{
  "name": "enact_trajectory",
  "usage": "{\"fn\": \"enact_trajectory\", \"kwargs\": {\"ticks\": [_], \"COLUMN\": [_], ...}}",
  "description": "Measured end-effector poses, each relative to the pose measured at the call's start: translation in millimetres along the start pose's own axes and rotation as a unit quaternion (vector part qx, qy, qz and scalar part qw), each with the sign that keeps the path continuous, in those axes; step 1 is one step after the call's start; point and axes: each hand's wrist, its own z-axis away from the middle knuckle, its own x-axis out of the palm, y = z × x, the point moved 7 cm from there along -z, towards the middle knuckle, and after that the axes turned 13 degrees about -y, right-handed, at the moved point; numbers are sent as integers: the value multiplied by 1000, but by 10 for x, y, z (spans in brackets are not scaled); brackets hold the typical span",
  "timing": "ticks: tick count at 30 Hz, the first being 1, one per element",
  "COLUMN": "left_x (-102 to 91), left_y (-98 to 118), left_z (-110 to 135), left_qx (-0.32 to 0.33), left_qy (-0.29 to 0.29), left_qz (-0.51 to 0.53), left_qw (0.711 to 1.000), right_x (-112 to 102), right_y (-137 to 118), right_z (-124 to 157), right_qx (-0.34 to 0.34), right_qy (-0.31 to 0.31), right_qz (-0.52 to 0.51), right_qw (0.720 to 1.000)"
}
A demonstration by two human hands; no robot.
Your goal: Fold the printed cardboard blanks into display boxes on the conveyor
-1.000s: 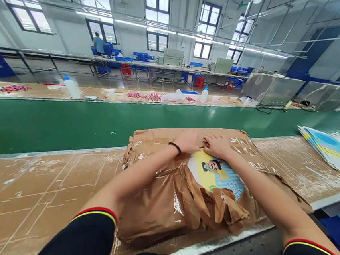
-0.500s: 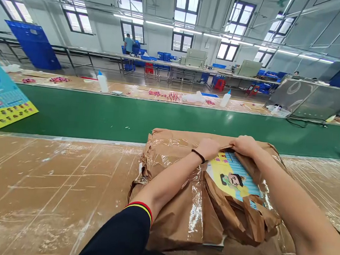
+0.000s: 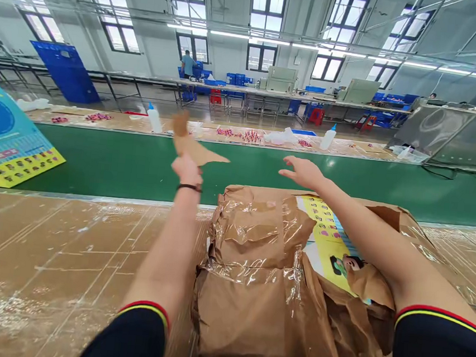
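A bulky parcel [image 3: 254, 270] wrapped in brown paper and clear tape lies on the workbench right in front of me. Its wrapping is ripped open on the right, baring yellow and blue printed sheets [image 3: 331, 241] with a cartoon figure. My left hand [image 3: 187, 169] is lifted above the parcel's left side, closed on a torn-off strip of brown paper [image 3: 193, 143]. My right hand [image 3: 303, 172] hovers over the parcel's far edge with fingers spread and nothing in it.
A green conveyor belt [image 3: 109, 160] runs across behind the parcel. A blue and yellow printed board [image 3: 1, 139] lies at the left. Two white squeeze bottles [image 3: 154, 119] and small pink parts sit on the far bench. A person [image 3: 187, 64] stands far back.
Both hands were gripping the wrapping at the tear. My left hand has pulled a strip of paper free and lifted it; my right hand has let go and opened. More printed sheet shows.
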Motion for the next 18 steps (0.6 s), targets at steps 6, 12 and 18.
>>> {"fn": "enact_trajectory", "kwargs": {"ticks": [6, 12, 18], "left_x": [-801, -351, 209], "left_y": [-1132, -1455, -1399], "left_z": [71, 491, 1385], "left_qx": [-95, -47, 29], "left_qy": [-126, -195, -298], "left_qz": [-150, -174, 6], "left_qw": [976, 964, 954], "right_x": [419, 803, 566], "right_y": [490, 150, -915], "right_z": [717, 1065, 1110], "right_qx": [137, 151, -57], "right_qy": [-102, -175, -88], "right_qz": [-106, -356, -154], "right_qw": [980, 905, 983]}}
